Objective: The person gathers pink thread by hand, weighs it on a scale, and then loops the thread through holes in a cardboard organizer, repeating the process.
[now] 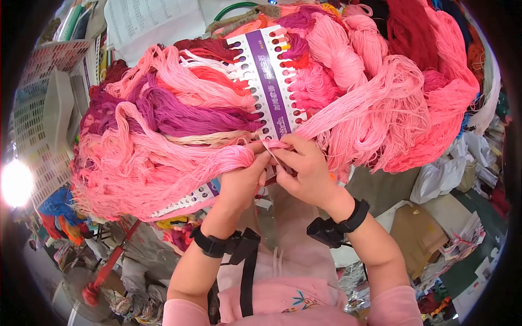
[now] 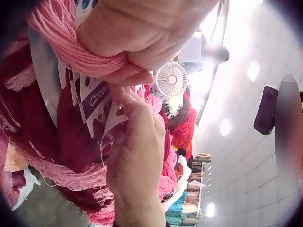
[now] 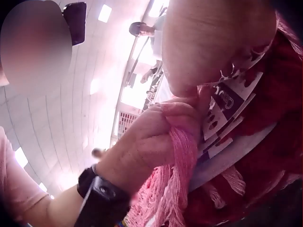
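A white card with a purple middle band (image 1: 265, 70) has holes along both edges, with skeins of thread looped through them. My left hand (image 1: 242, 179) grips a thick pink skein (image 1: 236, 157) near the card's lower end; the skein hangs over its fingers in the right wrist view. Close against it, my right hand (image 1: 312, 168) pinches pink thread at the card's lower edge, thumb and fingers bent. In the left wrist view, a white card corner (image 2: 113, 117) shows at the right hand's fingertips. The fingers partly hide the hole there.
Purple skeins (image 1: 179, 111) spread left of the card and pink skeins (image 1: 380, 108) right of it. Printed paper (image 1: 155, 24) lies at the back, beside white plastic baskets (image 1: 60, 103). A cardboard piece (image 1: 418, 239) is low at right. A white fan (image 2: 171, 79) stands beyond.
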{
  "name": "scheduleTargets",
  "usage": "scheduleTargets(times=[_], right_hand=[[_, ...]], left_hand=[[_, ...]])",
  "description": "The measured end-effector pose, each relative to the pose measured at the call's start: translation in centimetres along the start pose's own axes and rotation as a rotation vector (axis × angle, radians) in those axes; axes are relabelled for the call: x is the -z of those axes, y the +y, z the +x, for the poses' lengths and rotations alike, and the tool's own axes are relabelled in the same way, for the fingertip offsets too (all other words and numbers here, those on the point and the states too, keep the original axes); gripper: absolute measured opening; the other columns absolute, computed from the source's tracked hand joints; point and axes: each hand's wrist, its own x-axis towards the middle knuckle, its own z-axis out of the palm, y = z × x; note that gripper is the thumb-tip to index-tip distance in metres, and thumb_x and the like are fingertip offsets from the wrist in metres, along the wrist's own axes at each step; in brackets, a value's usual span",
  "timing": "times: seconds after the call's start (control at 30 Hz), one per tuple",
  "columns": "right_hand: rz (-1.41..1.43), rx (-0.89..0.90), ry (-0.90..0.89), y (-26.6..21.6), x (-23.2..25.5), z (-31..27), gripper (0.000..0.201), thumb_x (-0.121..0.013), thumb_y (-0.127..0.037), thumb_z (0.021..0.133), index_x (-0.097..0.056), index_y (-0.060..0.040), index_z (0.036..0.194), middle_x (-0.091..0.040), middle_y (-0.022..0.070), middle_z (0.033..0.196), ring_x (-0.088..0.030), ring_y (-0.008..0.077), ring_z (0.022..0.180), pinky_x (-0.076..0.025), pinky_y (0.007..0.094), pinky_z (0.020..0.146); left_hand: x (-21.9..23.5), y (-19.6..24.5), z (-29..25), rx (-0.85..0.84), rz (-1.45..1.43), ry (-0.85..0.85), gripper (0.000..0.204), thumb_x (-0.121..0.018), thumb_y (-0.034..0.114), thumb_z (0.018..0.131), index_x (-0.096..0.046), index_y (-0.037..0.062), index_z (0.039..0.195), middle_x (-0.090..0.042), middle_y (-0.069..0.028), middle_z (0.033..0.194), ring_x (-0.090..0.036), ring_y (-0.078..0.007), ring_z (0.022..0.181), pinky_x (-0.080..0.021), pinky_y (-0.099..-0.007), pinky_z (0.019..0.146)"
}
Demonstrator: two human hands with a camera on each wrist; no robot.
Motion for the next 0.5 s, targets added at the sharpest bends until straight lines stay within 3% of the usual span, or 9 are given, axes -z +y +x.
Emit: scheduleTargets(times=[0.07, 0.13, 0.2, 0.33, 0.4, 0.43, 0.5], right_hand=[[0.220, -0.162, -0.112, 0.0, 0.7, 0.5, 0.029, -0.053, -0.004, 0.057, -0.055, -0.0001, 0.085, -0.049, 0.0122, 0.083, -0.050, 0.0234, 0.071, -0.042, 0.0306, 0.063], [0.246, -0.189, -0.092, 0.3, 0.7, 0.8, 0.028, -0.052, -0.004, 0.056, -0.054, 0.0009, 0.083, -0.049, 0.0121, 0.082, -0.051, 0.0230, 0.071, -0.042, 0.0298, 0.062], [0.272, -0.217, -0.071, 0.3, 0.7, 0.8, 0.028, -0.052, -0.004, 0.055, -0.054, 0.0018, 0.082, -0.049, 0.0119, 0.080, -0.051, 0.0227, 0.070, -0.042, 0.0290, 0.062], [0.230, -0.248, -0.063, 0.3, 0.8, 0.9, 0.028, -0.054, -0.005, 0.054, -0.054, 0.0016, 0.081, -0.049, 0.0115, 0.081, -0.052, 0.0223, 0.070, -0.042, 0.0276, 0.062], [0.228, -0.244, -0.068, 0.7, 1.0, 0.9, 0.029, -0.055, -0.006, 0.053, -0.054, 0.0015, 0.081, -0.049, 0.0115, 0.081, -0.052, 0.0225, 0.070, -0.042, 0.0275, 0.062], [0.226, -0.209, -0.045, 0.8, 1.1, 1.0, 0.029, -0.055, -0.006, 0.053, -0.054, 0.0014, 0.081, -0.049, 0.0116, 0.081, -0.052, 0.0226, 0.070, -0.042, 0.0274, 0.062], [0.225, -0.187, -0.008, 0.9, 1.1, 0.8, 0.029, -0.055, -0.006, 0.053, -0.054, 0.0013, 0.081, -0.049, 0.0117, 0.081, -0.052, 0.0228, 0.069, -0.042, 0.0273, 0.062]], left_hand=[[-0.2, -0.2, 0.2, -0.019, 0.007, 0.006, 0.014, -0.045, 0.008, 0.081, -0.052, -0.0005, 0.089, -0.053, -0.0010, 0.066, -0.036, -0.0013, 0.042, -0.027, -0.0148, 0.038], [-0.6, -0.3, 0.3, -0.035, 0.016, 0.011, 0.014, -0.046, 0.009, 0.080, -0.052, -0.0005, 0.088, -0.053, -0.0008, 0.067, -0.037, -0.0012, 0.042, -0.028, -0.0148, 0.038], [-1.0, -0.2, 0.3, -0.031, 0.147, 0.125, 0.013, -0.048, 0.010, 0.079, -0.052, -0.0002, 0.085, -0.054, -0.0011, 0.066, -0.038, -0.0011, 0.043, -0.028, -0.0147, 0.037], [-0.8, -0.2, 0.3, -0.078, 0.205, 0.120, 0.012, -0.051, 0.011, 0.077, -0.053, 0.0007, 0.084, -0.053, -0.0007, 0.063, -0.038, -0.0011, 0.042, -0.028, -0.0148, 0.036], [0.1, 1.9, -0.6, 0.105, 0.107, 0.104, 0.011, -0.053, 0.010, 0.076, -0.053, 0.0003, 0.082, -0.052, -0.0009, 0.061, -0.036, -0.0017, 0.040, -0.026, -0.0141, 0.036], [1.1, 2.2, -0.9, 0.109, 0.109, 0.104, 0.011, -0.053, 0.010, 0.076, -0.053, 0.0003, 0.082, -0.052, -0.0009, 0.061, -0.036, -0.0017, 0.040, -0.026, -0.0141, 0.036], [3.0, 2.7, -1.4, 0.033, -0.187, 0.042, 0.011, -0.055, 0.010, 0.075, -0.054, 0.0004, 0.080, -0.050, -0.0007, 0.059, -0.034, -0.0016, 0.039, -0.024, -0.0134, 0.035]])
